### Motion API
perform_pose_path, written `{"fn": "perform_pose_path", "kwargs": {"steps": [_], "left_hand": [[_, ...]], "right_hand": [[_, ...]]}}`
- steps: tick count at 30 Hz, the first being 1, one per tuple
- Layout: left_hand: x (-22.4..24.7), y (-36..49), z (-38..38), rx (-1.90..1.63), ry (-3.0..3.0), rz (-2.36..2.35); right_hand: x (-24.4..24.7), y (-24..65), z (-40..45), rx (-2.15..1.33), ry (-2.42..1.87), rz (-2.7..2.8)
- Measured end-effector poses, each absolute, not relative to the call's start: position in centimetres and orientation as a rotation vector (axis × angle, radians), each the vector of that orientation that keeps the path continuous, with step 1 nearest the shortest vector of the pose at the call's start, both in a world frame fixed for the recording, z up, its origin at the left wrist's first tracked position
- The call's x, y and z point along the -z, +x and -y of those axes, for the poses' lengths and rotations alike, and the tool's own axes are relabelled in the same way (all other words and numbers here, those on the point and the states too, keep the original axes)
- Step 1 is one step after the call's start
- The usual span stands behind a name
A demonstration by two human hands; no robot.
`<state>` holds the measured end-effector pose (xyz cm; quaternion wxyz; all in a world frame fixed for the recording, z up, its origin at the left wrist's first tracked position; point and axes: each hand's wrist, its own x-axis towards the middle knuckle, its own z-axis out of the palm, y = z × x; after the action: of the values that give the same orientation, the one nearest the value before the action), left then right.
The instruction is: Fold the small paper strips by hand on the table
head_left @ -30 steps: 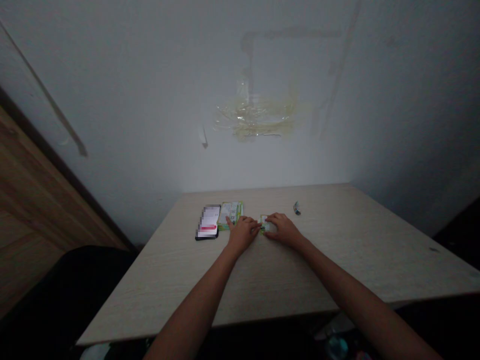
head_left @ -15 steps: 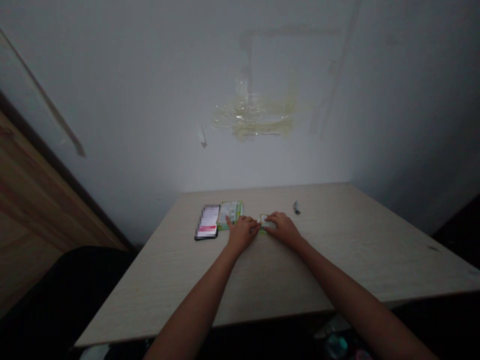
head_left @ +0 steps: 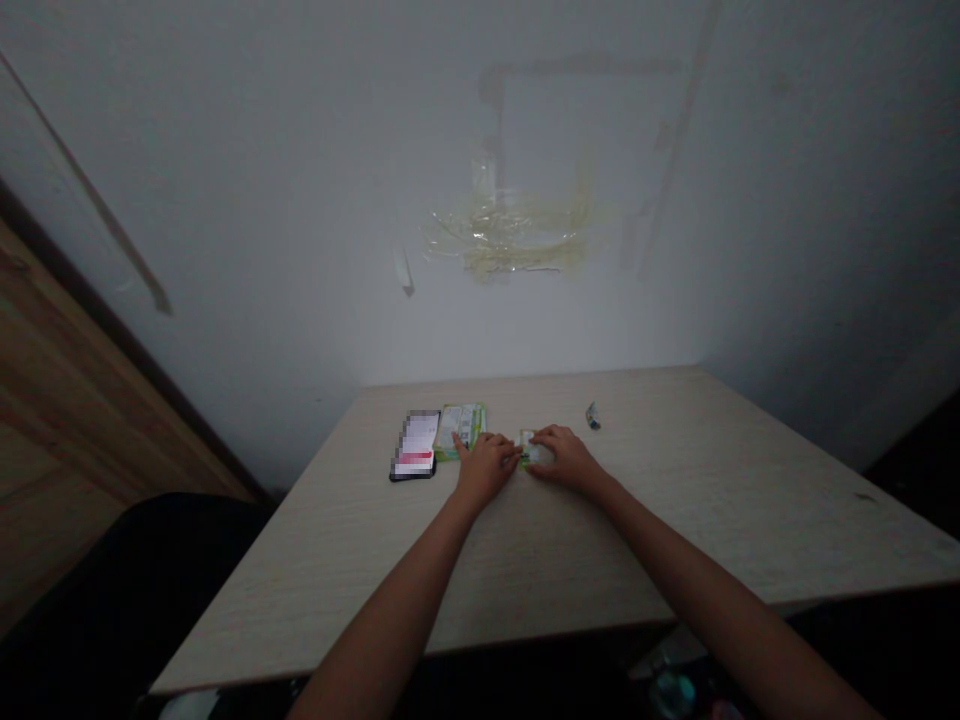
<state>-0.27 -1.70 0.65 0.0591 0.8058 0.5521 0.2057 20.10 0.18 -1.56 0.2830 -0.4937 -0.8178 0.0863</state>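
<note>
A small green and white packet (head_left: 526, 451) lies on the pale table between my hands. My right hand (head_left: 564, 456) holds its right side, with thumb and fingers bent around it. My left hand (head_left: 487, 464) rests at the packet's left edge, fingers pressed together and thumb spread out to the left. That thumb reaches over a larger green and white packet (head_left: 459, 424), which lies flat. Whether the left fingertips grip the small packet is too small to tell.
A phone (head_left: 414, 445) with a lit, blurred screen lies left of the larger packet. A small crumpled scrap (head_left: 593, 416) sits at the back right of the table (head_left: 375, 560). The wall (head_left: 510, 330) stands behind, and a dark chair (head_left: 150, 560) is at left.
My right fingers have shifted very slightly on the small packet. My left hand and the other objects stay where they were.
</note>
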Motion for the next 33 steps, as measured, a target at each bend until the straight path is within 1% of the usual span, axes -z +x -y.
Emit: {"fn": "perform_pose_path", "kwargs": {"steps": [7, 12, 17, 26, 33], "left_hand": [[-0.7, -0.1, 1.7, -0.621, 2.426, -1.681], [-0.7, -0.1, 1.8, -0.609, 2.438, -1.695], [-0.3, -0.2, 1.7, -0.664, 2.461, -1.677], [-0.3, -0.2, 1.5, -0.639, 2.426, -1.695], [-0.5, -0.2, 1.6, -0.652, 2.405, -1.678]], "right_hand": [[1.8, 20.4, -0.3, -0.251, -1.287, 2.173], [2.4, 20.7, -1.2, -0.362, -1.182, 2.080], [3.0, 20.9, -1.5, -0.327, -1.159, 2.058], [3.1, 20.5, -1.6, -0.294, -1.322, 1.994], [3.1, 20.3, -2.2, -0.243, -1.356, 1.985]]}}
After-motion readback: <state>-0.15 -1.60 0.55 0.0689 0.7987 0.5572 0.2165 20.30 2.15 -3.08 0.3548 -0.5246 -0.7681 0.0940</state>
